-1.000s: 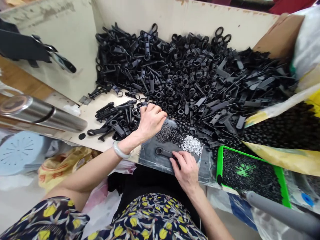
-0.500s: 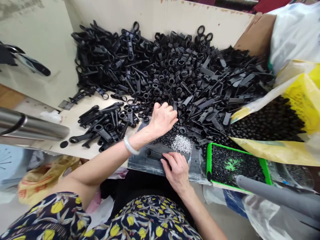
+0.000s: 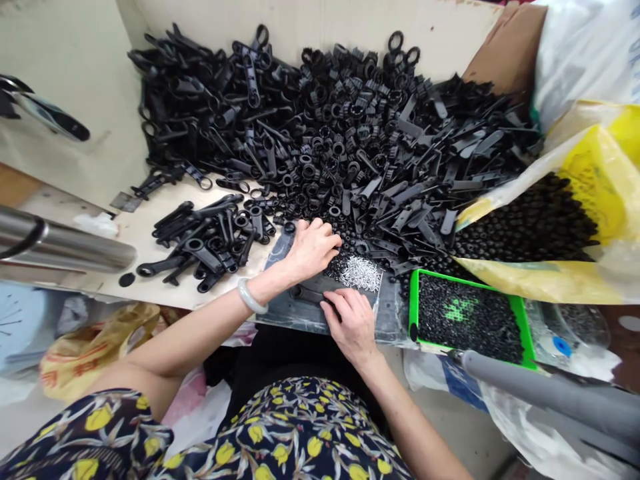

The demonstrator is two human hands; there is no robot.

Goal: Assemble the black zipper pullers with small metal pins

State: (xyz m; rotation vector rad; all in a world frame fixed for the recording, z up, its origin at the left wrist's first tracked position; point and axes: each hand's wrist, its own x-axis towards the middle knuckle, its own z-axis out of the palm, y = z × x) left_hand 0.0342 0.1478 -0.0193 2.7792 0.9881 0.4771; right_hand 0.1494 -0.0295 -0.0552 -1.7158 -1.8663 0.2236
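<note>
Cylinder of shiny metal (image 3: 75, 243) lies slanted at the far left, with a small black disc (image 3: 127, 280) just beside its end on the pale table (image 3: 140, 230). Next comes a loose cluster of black ring-ended handles (image 3: 200, 253), and behind it a large heap of black plastic parts (image 3: 340, 127) spreads across the back toward the right. The left hand (image 3: 315, 248), a pale bracelet (image 3: 251, 297) on its wrist, reaches over the tiny dark pieces at the dark mat's far edge; its fingers curl downward and hide their tips, so I cannot tell whether its grip is open or closed. Nearer the body, one dark handle (image 3: 307, 293) lies on the dark mat (image 3: 390, 320), its ring end to the left. The right hand (image 3: 353, 327) grips the other end between thumb and fingers. Silvery pins (image 3: 361, 273) sit piled just behind that hand. Farther right stand a green-rimmed tray (image 3: 415, 303) of small black bits and an open yellow-and-clear bag (image 3: 595, 283) holding round black pieces.
</note>
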